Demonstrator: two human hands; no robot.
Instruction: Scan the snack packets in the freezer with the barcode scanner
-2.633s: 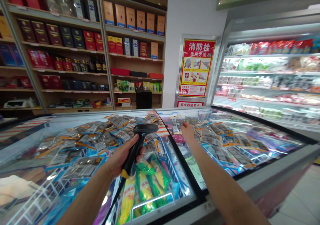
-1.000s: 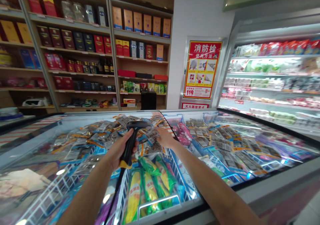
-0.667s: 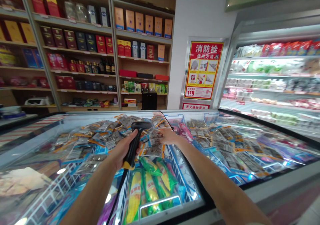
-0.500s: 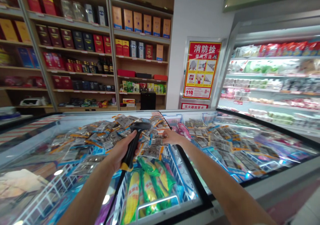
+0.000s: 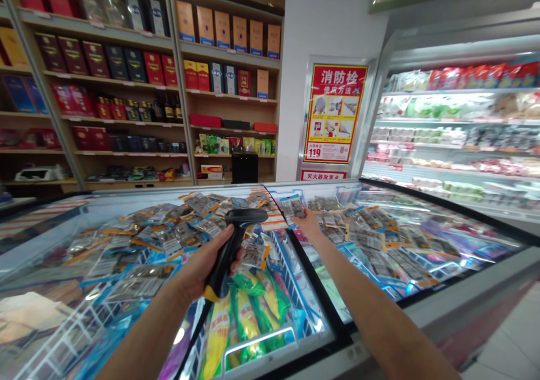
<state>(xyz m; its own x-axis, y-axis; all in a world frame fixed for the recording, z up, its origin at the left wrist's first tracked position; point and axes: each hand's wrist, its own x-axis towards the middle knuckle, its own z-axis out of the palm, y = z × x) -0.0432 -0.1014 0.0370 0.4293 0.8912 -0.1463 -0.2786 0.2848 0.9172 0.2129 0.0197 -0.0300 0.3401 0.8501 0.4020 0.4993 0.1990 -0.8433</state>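
Note:
My left hand [image 5: 213, 262] is wrapped round the handle of a black and yellow barcode scanner [image 5: 230, 250], its head over the freezer's glass top and its cable running down toward me. My right hand [image 5: 307, 224] pinches a small blue-edged snack packet [image 5: 292, 208] above the dark divider between two glass lids. Many similar packets [image 5: 169, 231] lie heaped on the left lid, and another pile [image 5: 375, 234] covers part of the right one. Under the glass, below the scanner, bagged corn cobs [image 5: 248, 318] show in a white wire basket [image 5: 291, 273].
Behind the freezer stand wooden shelves [image 5: 139, 82] with boxes and bottles. A red fire-hydrant sign [image 5: 333, 113] hangs on the white pillar. At the right is a lit refrigerated display [image 5: 455, 118]. The freezer's front rim [image 5: 464, 307] runs close to my right arm.
My right hand has moved right and slightly up with a packet, from the left pile to over the divider. The scanner has shifted slightly right, and the view has turned a little to the right.

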